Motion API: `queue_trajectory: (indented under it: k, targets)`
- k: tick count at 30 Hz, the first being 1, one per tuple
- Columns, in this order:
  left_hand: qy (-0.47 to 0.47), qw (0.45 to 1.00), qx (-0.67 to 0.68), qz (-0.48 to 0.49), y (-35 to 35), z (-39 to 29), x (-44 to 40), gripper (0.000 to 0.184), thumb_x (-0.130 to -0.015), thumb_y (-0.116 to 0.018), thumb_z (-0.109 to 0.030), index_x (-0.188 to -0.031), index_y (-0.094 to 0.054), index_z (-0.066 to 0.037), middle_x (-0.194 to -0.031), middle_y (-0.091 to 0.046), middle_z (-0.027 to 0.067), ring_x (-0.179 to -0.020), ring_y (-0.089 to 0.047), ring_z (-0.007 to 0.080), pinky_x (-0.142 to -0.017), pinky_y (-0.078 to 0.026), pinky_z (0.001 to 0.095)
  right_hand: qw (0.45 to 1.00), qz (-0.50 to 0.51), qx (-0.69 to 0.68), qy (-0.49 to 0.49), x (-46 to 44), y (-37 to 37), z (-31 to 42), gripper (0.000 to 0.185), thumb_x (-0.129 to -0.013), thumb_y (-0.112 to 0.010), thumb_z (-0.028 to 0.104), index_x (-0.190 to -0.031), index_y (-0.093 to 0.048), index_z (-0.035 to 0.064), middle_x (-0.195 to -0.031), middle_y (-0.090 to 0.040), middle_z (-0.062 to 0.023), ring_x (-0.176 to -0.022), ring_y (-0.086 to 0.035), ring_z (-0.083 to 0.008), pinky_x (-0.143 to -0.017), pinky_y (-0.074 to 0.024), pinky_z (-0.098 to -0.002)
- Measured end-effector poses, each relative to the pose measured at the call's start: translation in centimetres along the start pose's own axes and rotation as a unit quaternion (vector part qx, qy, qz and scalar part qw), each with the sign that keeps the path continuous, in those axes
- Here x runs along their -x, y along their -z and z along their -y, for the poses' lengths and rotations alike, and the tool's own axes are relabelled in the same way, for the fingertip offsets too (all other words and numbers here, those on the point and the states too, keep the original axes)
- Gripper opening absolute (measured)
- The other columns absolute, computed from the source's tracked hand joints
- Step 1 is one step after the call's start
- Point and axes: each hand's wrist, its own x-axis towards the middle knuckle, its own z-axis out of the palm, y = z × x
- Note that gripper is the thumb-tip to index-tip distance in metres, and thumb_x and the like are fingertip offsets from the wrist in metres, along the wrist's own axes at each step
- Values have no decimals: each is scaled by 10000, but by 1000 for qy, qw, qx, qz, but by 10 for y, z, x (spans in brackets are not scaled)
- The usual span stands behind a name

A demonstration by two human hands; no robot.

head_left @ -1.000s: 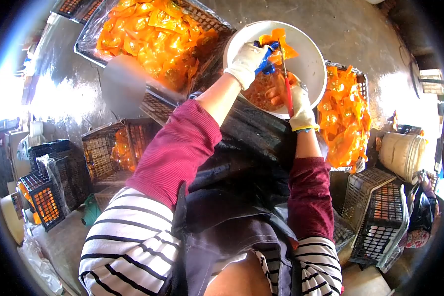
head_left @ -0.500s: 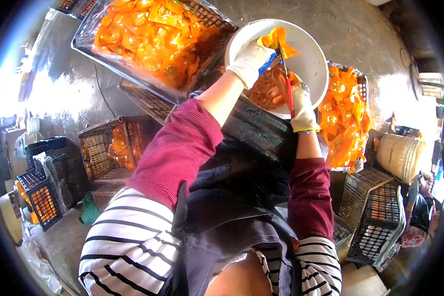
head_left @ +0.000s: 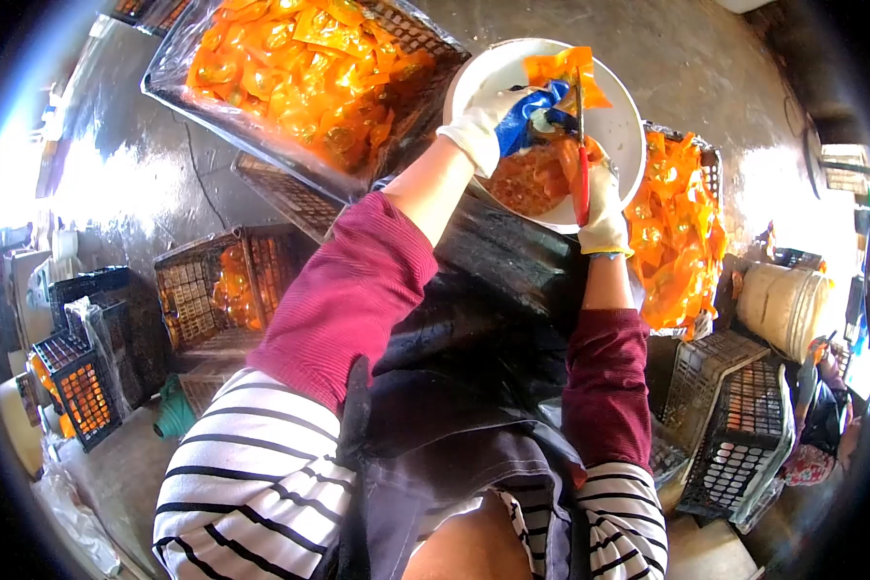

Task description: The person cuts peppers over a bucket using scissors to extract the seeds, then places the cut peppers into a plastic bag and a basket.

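My left hand, in a white glove with a blue palm, is over a white bucket. Its bent fingers hold the lower edge of a flat orange plastic packet. Something pale and dark shows by the blue palm, too small to name. My right hand, in a white glove with a yellow cuff, grips red-handled scissors. Their dark blades point away from me and cross the packet. Inside the bucket lies a wet reddish-orange mass; the right hand's fingers are partly hidden behind the handle.
A lined crate heaped with orange packets stands left of the bucket, and another pile of packets lies at its right. Several plastic crates flank me on the right, with more on the left. A beige tub stands further right.
My left hand has turned, so more of its blue palm shows. The packet has shifted up and right and spread flatter across the blades. The scissors and right hand have moved slightly right.
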Motion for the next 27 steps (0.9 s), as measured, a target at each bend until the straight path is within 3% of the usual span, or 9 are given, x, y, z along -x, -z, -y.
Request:
queue_trajectory:
  k: [3, 6, 10, 14, 18, 21, 22, 24, 27]
  targets:
    - [-16, 995, 43, 88, -1, -1, 3, 494, -823, -701, -306, -1225, -533, -73, -1076, -623, 81, -956, -615, 147, -803, -532, 280, 996, 2, 62, 62, -24, 15, -35, 210, -910, -584, 155, -1057, -599, 6, -860, -665, -85, -656, -642, -151, -557, -505, -240]
    - [10, 990, -141, -3, -4, 2, -7, 522, -805, -722, -278, -1235, -525, -57, -1107, -613, 94, -991, -611, 150, -828, -535, 269, 997, 4, -4, 80, -27, 15, -41, 196, -920, -568, 134, -1060, -597, 1, -901, -667, -88, -694, -649, -149, -600, -513, -233]
    - [-8, 998, -61, -23, -10, -2, 1, 554, -788, -734, -331, -1224, -537, -52, -1101, -621, 100, -956, -621, 146, -741, -553, 252, 994, 6, -84, 62, -24, 13, -39, 189, -919, -570, 127, -1054, -599, -2, -919, -670, -87, -726, -651, -153, -634, -515, -235]
    - [-6, 986, -147, -78, -3, 7, -14, 422, -920, -563, -320, -1262, -510, -79, -1099, -619, 84, -942, -620, 138, -662, -552, 253, 999, -18, 2, 49, -21, 15, -32, 197, -900, -605, 138, -1046, -609, 5, -917, -667, -70, -712, -633, -130, -593, -491, -221]
    - [-199, 887, -403, -107, 24, 48, -57, 363, -950, -508, -264, -1259, -513, -73, -1098, -614, 71, -928, -619, 149, -707, -545, 258, 986, -65, 139, 69, -18, 11, -25, 243, -866, -652, 158, -1066, -622, 23, -909, -660, -52, -722, -594, -89, -547, -440, -200]
    - [-146, 946, -276, -89, 17, 32, -41, 356, -957, -491, -252, -1253, -516, -56, -1098, -611, 81, -932, -618, 156, -744, -541, 250, 995, -83, -52, 33, -6, 7, -5, 269, -851, -662, 152, -1089, -628, 33, -925, -653, -53, -778, -580, -91, -595, -452, -213]
    - [-147, 950, -263, -82, 29, 49, -65, 355, -961, -482, -253, -1253, -517, -52, -1098, -610, 89, -937, -616, 156, -756, -539, 244, 994, -94, 26, 59, -5, 7, -8, 248, -851, -652, 146, -1069, -632, 30, -918, -655, -64, -794, -586, -122, -639, -460, -251]
    - [-132, 937, -306, -107, 12, 22, -33, 333, -969, -464, -227, -1248, -531, -58, -1060, -617, 100, -954, -606, 147, -767, -533, 229, 970, -120, 177, 115, 3, 3, 8, 208, -852, -632, 134, -1030, -641, 25, -904, -659, -85, -827, -599, -183, -729, -478, -326]
    - [-188, 832, -501, -145, 15, 20, -35, 314, -946, -495, -176, -1226, -547, -44, -1130, -627, 101, -1030, -599, 163, -890, -491, 280, 985, -113, -13, 132, 7, 4, -3, 220, -867, -610, 122, -1064, -629, 25, -936, -658, -66, -823, -601, -173, -745, -474, -305]
